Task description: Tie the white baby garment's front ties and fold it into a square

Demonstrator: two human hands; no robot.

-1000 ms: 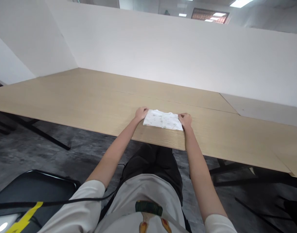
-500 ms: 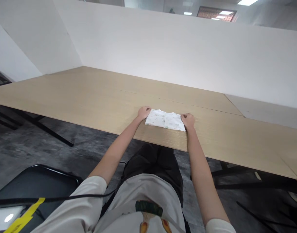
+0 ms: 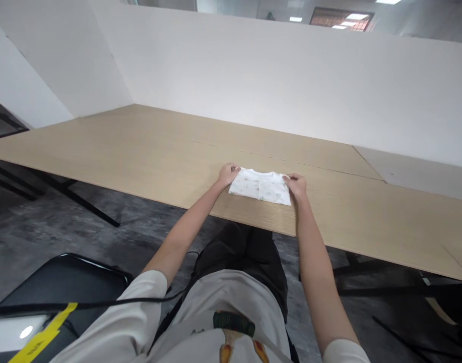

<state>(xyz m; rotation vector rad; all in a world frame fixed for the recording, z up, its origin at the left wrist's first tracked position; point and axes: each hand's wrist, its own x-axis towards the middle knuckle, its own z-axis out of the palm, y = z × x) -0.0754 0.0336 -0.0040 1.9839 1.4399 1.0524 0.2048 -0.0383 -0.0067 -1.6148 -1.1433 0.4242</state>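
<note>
A small white garment (image 3: pixel 259 185) with a faint print lies folded into a wide, flat shape near the front edge of the wooden table (image 3: pixel 158 156). What looks like a neckline curves along its far edge. My left hand (image 3: pixel 228 174) pinches the garment's far left corner between thumb and fingers. At the far right corner, my right hand (image 3: pixel 297 185) has its thumb and fingers closed on the cloth in the same way. The near edge of the garment rests on the tabletop.
A white partition (image 3: pixel 246 75) rises behind the table. To my lower left stands a black chair (image 3: pixel 64 282) with a silver laptop (image 3: pixel 15 333) on it. A black cable (image 3: pixel 140 301) with a yellow tag (image 3: pixel 45 335) runs across to my body.
Both hands have shifted slightly along the garment's sides toward its far corners. The far edge looks a little straighter and more stretched. The camera view has moved slightly.
</note>
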